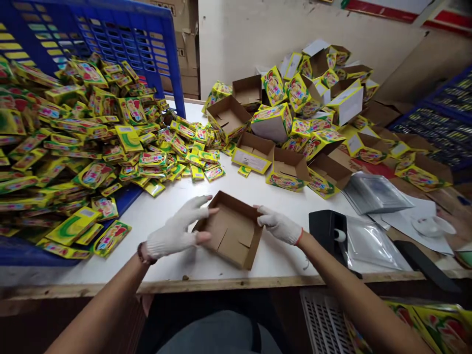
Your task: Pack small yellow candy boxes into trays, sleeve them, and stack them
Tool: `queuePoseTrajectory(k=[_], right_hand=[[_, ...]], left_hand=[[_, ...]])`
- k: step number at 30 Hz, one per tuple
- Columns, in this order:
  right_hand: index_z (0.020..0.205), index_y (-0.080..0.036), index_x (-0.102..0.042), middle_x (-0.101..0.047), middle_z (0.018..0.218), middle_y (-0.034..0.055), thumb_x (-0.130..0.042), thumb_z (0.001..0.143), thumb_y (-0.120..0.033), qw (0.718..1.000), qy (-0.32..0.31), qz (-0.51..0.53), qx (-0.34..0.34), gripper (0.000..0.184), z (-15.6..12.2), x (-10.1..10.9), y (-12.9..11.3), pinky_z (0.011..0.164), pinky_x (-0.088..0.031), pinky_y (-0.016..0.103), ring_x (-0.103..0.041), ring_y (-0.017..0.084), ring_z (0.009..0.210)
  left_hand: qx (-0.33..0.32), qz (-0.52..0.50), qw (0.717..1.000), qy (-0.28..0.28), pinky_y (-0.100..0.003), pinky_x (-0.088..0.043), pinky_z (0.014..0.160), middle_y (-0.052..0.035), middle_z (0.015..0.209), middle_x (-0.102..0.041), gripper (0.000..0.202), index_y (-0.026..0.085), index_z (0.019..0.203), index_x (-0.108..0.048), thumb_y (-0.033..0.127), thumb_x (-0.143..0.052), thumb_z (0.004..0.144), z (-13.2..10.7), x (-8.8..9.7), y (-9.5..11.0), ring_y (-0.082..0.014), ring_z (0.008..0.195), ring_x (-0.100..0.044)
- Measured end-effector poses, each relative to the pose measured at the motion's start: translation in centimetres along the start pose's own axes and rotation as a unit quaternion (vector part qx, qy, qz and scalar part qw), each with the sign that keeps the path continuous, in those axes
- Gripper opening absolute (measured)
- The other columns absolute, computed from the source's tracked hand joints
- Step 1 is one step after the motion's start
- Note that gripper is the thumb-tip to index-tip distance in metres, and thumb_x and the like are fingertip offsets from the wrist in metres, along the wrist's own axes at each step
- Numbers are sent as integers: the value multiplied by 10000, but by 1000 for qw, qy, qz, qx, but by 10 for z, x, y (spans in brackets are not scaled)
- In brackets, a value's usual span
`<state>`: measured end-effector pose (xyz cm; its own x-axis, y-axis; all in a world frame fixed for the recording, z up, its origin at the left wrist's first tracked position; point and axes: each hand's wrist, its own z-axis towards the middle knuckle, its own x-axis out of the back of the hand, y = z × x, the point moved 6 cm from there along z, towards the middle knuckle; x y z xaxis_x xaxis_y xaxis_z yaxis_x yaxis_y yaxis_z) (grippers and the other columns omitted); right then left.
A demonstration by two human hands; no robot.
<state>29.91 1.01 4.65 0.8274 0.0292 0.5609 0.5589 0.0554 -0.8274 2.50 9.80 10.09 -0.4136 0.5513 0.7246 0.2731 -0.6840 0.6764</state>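
Observation:
An empty brown cardboard box (232, 231) lies open on the white table (177, 206) in front of me. My left hand (180, 228), in a white glove with bare fingertips, rests against the box's left wall, fingers stretched over the rim. My right hand (278, 225), also gloved, grips the box's right edge. A big heap of small yellow-green sachets (92, 132) spills from a tipped blue crate (110, 34) on the left.
A pile of empty yellow printed boxes (306, 118) fills the back right. A black tape dispenser (328, 231), clear plastic sheets (372, 191) and papers lie at right. More sachets sit low at the right (435, 324). A wall stands behind.

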Motion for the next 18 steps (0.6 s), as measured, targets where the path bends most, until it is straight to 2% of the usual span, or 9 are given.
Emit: queuePoseTrajectory(k=[3,5,7,9,10,12,15,18], right_hand=[[659,-217,-622,-728,998,37,-426,631,-63,995,-83,30,38,250,13,-12,-6,1061,-446,416,-609,216,1186],[807,-217,-660,-735,1025,28,-396,608,-42,995,-79,51,32,374,28,-7,1,1039,-471,402,-641,191,1146],[984,-202,-664,-728,1110,49,-393,637,-32,999,-24,20,-13,472,55,3,17,983,-513,372,-666,178,1100],[1083,-179,-657,-727,1124,66,-397,705,-34,994,26,-81,-62,481,91,9,34,953,-525,335,-676,168,1065],[1118,-171,-657,-727,1128,70,-401,738,-38,987,40,-135,-78,477,111,10,41,960,-519,325,-673,166,1065],[1200,-164,-642,-700,1202,91,-419,791,-56,971,57,-211,-95,478,152,11,53,1006,-486,344,-639,186,1125],[1307,-148,-593,-590,1363,165,-463,866,-138,951,93,-273,-113,460,200,20,71,1082,-401,449,-516,271,1286],[1363,-151,-558,-498,1448,198,-485,918,-260,930,109,-324,-131,464,231,29,92,1097,-343,518,-374,332,1387]], left_hand=[[1,141,989,-45,-703,-311,1096,-195,1542,-390,637,200,1230,-687,611,-704,743,-13,-35,5,-491,1426,-282],[-9,198,980,-20,-729,-302,1079,-212,1570,-329,650,208,1310,-630,586,-684,785,-32,-46,10,-505,1442,-237],[-28,231,972,41,-743,-269,1084,-208,1610,-234,666,228,1430,-512,568,-599,864,-43,-41,13,-490,1465,-195],[-36,243,965,91,-691,-263,1122,-192,1622,-210,607,226,1454,-474,516,-524,923,-32,-28,6,-443,1481,-200],[-29,246,963,106,-645,-276,1142,-190,1614,-236,563,210,1430,-500,489,-499,941,-18,-20,-3,-414,1479,-225],[0,248,962,117,-561,-320,1147,-199,1561,-337,506,172,1348,-573,472,-469,955,26,-3,-32,-373,1447,-306],[76,277,950,123,-557,-321,1125,-190,1477,-438,504,167,1302,-606,488,-473,937,107,26,-91,-375,1376,-371],[123,312,934,120,-516,-333,1084,-184,1385,-493,514,167,1305,-601,492,-449,936,181,56,-145,-358,1300,-409]])
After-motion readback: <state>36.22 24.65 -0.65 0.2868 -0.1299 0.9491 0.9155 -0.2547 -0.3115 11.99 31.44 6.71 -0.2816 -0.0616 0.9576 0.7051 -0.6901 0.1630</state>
